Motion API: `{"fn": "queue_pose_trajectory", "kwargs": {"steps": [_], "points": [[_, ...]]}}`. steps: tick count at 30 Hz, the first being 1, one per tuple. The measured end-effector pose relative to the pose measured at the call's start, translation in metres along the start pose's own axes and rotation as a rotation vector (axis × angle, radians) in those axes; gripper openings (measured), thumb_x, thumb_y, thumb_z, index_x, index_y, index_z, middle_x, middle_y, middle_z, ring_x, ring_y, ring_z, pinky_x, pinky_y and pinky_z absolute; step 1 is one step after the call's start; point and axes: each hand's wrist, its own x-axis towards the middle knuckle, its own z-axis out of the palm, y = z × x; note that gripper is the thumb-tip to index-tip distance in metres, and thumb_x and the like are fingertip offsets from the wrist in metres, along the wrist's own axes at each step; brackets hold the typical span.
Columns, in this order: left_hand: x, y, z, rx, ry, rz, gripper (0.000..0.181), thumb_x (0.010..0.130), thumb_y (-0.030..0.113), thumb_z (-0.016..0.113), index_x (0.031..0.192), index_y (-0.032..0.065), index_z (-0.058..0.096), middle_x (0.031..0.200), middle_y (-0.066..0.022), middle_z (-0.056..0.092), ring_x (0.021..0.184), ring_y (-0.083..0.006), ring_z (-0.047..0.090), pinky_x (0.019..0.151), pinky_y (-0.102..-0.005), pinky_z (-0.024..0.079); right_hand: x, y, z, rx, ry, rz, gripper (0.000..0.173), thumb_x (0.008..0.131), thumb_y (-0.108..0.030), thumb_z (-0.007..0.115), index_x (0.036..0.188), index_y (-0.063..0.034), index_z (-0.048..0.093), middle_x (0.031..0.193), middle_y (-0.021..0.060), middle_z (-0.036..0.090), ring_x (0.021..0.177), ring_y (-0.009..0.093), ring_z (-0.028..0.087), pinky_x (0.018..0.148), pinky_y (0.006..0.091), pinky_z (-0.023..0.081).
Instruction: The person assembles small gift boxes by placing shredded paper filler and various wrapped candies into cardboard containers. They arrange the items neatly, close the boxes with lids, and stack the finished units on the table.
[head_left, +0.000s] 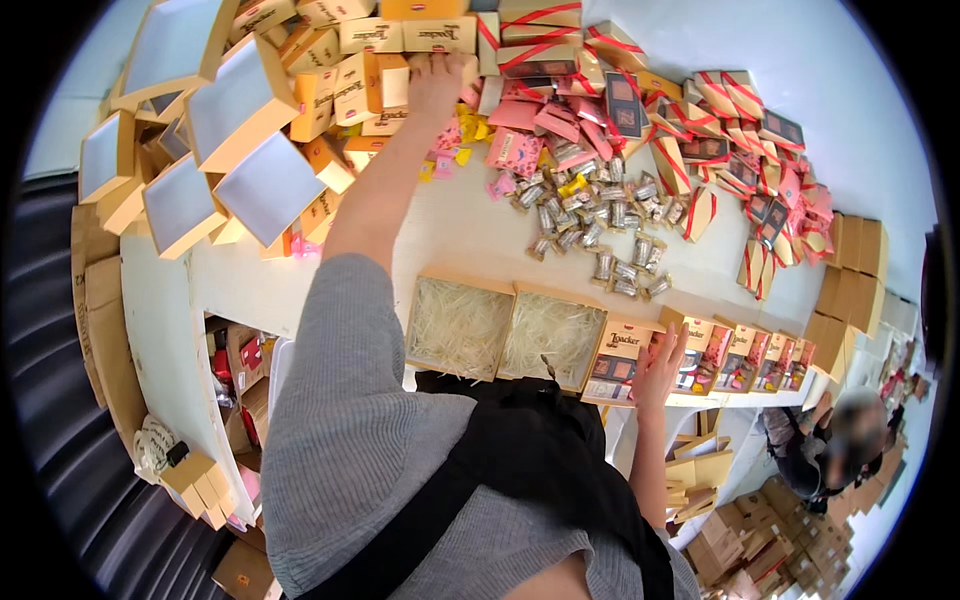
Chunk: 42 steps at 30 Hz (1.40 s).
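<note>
My left hand (433, 86) reaches to the far stack, its fingers over a cream Loacker box (466, 69); whether they grip it cannot be told. My right hand (660, 367), fingers extended, is against the right side of an open gift box (611, 394) holding a Loacker box (624, 343) and a dark-windowed pack (613, 368). To its left, two open cardboard boxes (459, 326) (553, 334) contain pale shredded filler. Several filled gift boxes (694, 360) continue to the right. Silver-wrapped sweets (592, 217) lie beyond the open boxes.
Empty box trays (240, 105) are piled at the left. Pink packets (517, 152) and red-ribboned boxes (540, 56) lie at the back of the white table (450, 225). Brown boxes (851, 292) stand at the right end. Another person (825, 442) is at the far right.
</note>
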Motion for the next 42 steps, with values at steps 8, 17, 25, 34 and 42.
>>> {"fn": "queue_pose_trajectory", "kwargs": {"steps": [8,17,25,34,42], "points": [[-0.054,0.018,-0.155,-1.986,-0.245,-0.706,0.037,0.081,0.009,0.057,0.116,-0.0042,0.051,0.095,-0.0134,0.064,0.085,-0.0233,0.066,0.074,-0.0361,0.057,0.044,-0.09,0.003,0.687,0.034,0.06,0.056,0.084,0.001,0.059,0.134,-0.0024,0.036,0.136,0.0154,0.039,0.113,0.026,0.05,0.086,0.0341,0.05],[-0.135,0.071,-0.192,-1.982,-0.759,-0.546,0.047,0.083,0.012,0.06,0.127,0.0008,0.048,0.097,-0.0083,0.065,0.083,-0.0148,0.064,0.07,-0.029,0.054,0.079,-0.168,-0.004,1.553,-0.376,0.288,0.049,0.087,-0.01,0.061,0.129,-0.0012,0.038,0.122,0.0129,0.05,0.104,0.017,0.056,0.081,0.0319,0.051],[-0.182,0.119,-0.136,-1.185,-0.718,0.033,0.04,0.088,0.034,0.059,0.116,0.0048,0.06,0.098,-0.0152,0.067,0.078,-0.0241,0.065,0.071,-0.0345,0.049,-0.021,-0.116,0.053,1.844,-0.39,1.152,0.04,0.088,-0.004,0.059,0.125,-0.0072,0.045,0.114,0.0105,0.056,0.101,0.022,0.058,0.088,0.0419,0.05],[-0.206,0.145,-0.109,-0.935,-0.872,0.412,0.028,0.079,0.036,0.062,0.088,0.0112,0.069,0.068,-0.0141,0.062,0.063,-0.0337,0.06,0.059,-0.041,0.047,-0.025,-0.125,0.174,2.045,-0.024,1.398,0.026,0.092,-0.008,0.054,0.117,-0.0101,0.051,0.113,0.0077,0.057,0.106,0.023,0.055,0.097,0.0442,0.045],[-0.23,0.182,-0.147,-0.417,-0.67,0.614,0.071,0.069,0.025,0.069,0.13,0.0011,0.041,0.092,-0.0143,0.056,0.084,-0.0283,0.057,0.067,-0.0383,0.048,-0.014,-0.142,0.155,1.84,-0.075,1.269,0.037,0.089,0.001,0.054,0.124,-0.0076,0.045,0.113,0.0085,0.056,0.102,0.023,0.057,0.083,0.0357,0.052]]}}
